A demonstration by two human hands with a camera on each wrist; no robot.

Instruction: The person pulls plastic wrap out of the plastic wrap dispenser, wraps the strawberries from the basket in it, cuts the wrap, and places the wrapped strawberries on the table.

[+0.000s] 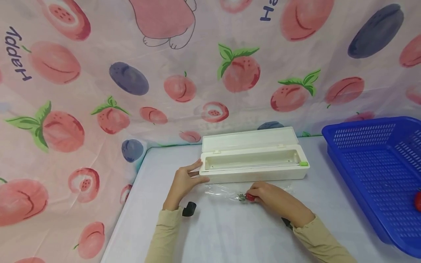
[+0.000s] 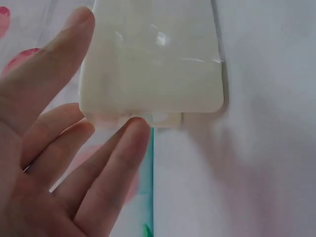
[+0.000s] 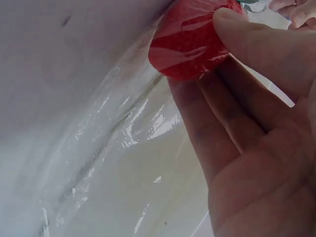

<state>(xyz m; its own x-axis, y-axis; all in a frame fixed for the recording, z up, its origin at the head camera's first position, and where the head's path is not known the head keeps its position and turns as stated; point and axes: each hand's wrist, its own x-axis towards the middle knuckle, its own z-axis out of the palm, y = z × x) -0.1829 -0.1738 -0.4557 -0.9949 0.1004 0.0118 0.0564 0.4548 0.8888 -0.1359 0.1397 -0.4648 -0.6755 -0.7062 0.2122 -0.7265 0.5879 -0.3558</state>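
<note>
A long white cling film box [image 1: 254, 177] lies across the white table, its lid [image 1: 250, 140] raised at the back. At its left end my left hand [image 1: 184, 182] holds the corner, thumb at the front and fingers around the end. In the left wrist view, the thumb and fingertips are at the box's end [image 2: 153, 84]. My right hand [image 1: 273, 199] pinches a red strawberry [image 1: 250, 197] between thumb and fingers, just in front of the box. Clear cling film [image 1: 220, 190] spreads beside the strawberry and, in the right wrist view, covers its skin [image 3: 185, 44].
A blue plastic basket [image 1: 348, 175] stands at the right with a red fruit [image 1: 417, 201] partly in view inside. A green slider [image 1: 303, 163] sits at the box's right end. Behind the table hangs a fruit-printed cloth [image 1: 184, 120].
</note>
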